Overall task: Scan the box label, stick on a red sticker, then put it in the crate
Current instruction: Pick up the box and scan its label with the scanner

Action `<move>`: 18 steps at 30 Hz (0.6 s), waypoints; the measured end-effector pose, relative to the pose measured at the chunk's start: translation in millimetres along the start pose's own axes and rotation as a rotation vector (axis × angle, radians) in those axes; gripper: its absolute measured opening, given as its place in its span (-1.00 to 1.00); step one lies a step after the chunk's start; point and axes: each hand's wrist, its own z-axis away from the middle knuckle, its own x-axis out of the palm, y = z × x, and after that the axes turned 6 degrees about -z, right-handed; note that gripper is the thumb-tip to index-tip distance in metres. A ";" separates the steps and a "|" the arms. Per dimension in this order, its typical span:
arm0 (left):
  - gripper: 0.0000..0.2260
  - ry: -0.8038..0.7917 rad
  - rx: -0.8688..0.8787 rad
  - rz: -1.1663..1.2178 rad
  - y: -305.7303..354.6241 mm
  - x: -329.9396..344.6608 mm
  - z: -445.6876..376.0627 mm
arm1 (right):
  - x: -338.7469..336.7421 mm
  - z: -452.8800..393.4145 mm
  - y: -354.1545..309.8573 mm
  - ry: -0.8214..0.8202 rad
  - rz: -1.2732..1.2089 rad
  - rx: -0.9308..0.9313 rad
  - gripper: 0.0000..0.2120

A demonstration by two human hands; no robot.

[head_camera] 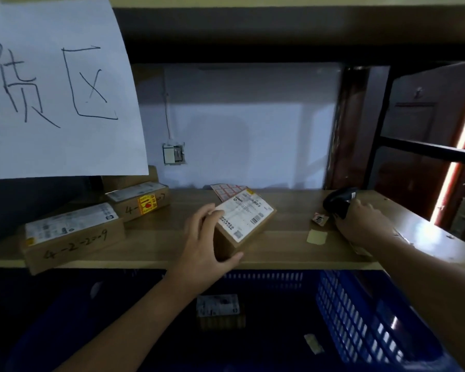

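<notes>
From the head view, our left hand [208, 238] is wrapped around the near-left corner of the box [243, 226], thumb on the front face and fingers up by the top edge, so it's got a loose clamp rather than a full lift. The box is plain brown cardboard, tipped up with its white label [246, 217] facing us, long axis running away and to the right of that hand.

Our right hand [360, 224] is well off to the right of the box, closed round the black scanner [340, 201]. Glossy plastic, rounded head. So we reckon the scanner has to swing left toward the label.

The sticker sheet [227, 190] lies just beyond the box. The blue crate [360, 312] sits below both hands, latticed plastic, with a parcel [220, 308] already inside.
</notes>
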 end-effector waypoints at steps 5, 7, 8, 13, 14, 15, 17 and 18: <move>-0.37 0.306 0.358 -0.173 -8.7 2.6 2.3 | -0.7 1.0 2.6 0.004 -0.034 -0.006 -0.56; -0.38 0.325 0.391 -0.173 -8.0 1.9 1.5 | -1.4 2.2 4.1 0.024 -0.055 -0.004 -0.54; -0.38 0.309 0.378 -0.159 -6.0 0.9 1.6 | -2.4 3.0 4.4 0.041 -0.073 0.002 -0.53; -0.26 0.094 -0.098 0.188 22.0 -10.6 -11.3 | -23.8 1.0 -12.6 0.105 -0.239 0.014 -0.74; -0.30 0.049 -0.147 0.214 23.5 -12.5 -17.7 | -31.4 0.9 -19.3 0.103 -0.267 0.007 -0.76; -0.34 -0.025 -0.174 0.245 22.9 -14.7 -24.5 | -37.1 0.0 -25.4 0.100 -0.293 -0.010 -0.77; -0.41 -0.216 -0.199 0.289 17.2 -20.5 -37.0 | -45.4 2.7 -35.7 0.092 -0.327 -0.052 -0.80; -0.42 -0.301 -0.208 0.290 12.1 -23.6 -42.2 | -47.3 5.5 -38.9 0.092 -0.329 -0.076 -0.80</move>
